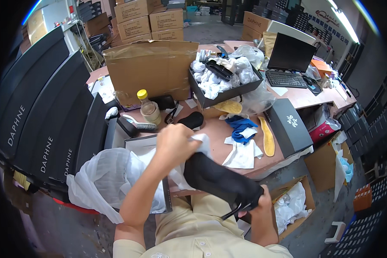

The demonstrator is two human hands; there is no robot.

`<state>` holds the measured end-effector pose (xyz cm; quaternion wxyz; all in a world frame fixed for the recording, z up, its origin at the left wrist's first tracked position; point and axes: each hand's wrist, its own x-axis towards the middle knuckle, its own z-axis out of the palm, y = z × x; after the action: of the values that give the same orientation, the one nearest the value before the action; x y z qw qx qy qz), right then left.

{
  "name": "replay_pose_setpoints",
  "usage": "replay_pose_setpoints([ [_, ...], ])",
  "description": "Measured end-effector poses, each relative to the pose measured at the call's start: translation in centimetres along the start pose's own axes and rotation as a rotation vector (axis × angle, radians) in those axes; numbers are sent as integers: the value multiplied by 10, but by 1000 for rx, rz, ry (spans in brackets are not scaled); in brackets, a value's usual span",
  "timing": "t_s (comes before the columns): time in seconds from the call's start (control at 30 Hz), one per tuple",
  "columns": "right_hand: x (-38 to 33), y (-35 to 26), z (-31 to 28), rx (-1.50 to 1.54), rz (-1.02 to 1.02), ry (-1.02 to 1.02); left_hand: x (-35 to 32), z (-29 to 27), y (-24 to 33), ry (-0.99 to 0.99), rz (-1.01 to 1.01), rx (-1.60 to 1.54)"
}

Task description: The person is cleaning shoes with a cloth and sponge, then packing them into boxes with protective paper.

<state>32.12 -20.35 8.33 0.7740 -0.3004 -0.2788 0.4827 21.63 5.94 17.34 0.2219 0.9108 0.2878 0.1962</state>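
Observation:
A black boot (pixel 215 178) with a thin heel lies slantwise across my lap, in front of the table edge. My right hand (pixel 262 200) grips its lower end, near the heel. At the upper end, my left hand (pixel 174 144) is closed on crumpled white tissue paper (pixel 204 144) by the boot's opening. Under my left forearm is an open shoe box (pixel 168 198), with thin white wrapping (pixel 103 172) spilling over its left side. The fingertips of my left hand are partly hidden.
Black shoe boxes (pixel 43 116) stand stacked at the left. On the table are a yellow-capped bottle (pixel 148 107), a brush (pixel 139 124), a blue cloth (pixel 241 128), yellow insoles (pixel 267 136) and a box of crumpled paper (pixel 225 96). A carton (pixel 310 204) sits on the floor at right.

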Motion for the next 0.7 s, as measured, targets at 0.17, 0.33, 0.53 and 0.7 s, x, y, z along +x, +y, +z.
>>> replay_pose_setpoints([
  [0.17, 21, -45, 55, -871, 37, -355, -33, -5, 20, -209, 41, -242],
  [0.33, 6, -22, 53, -203, 47, 233, -87, 11, 12, 76, 42, -525],
  [0.53, 16, 19, 65, -251, -24, 233, -110, 5, 20, 262, 18, -807],
  [0.7, 43, 8, 65, -1876, -249, -176, -103, 7, 10, 233, -17, -911],
])
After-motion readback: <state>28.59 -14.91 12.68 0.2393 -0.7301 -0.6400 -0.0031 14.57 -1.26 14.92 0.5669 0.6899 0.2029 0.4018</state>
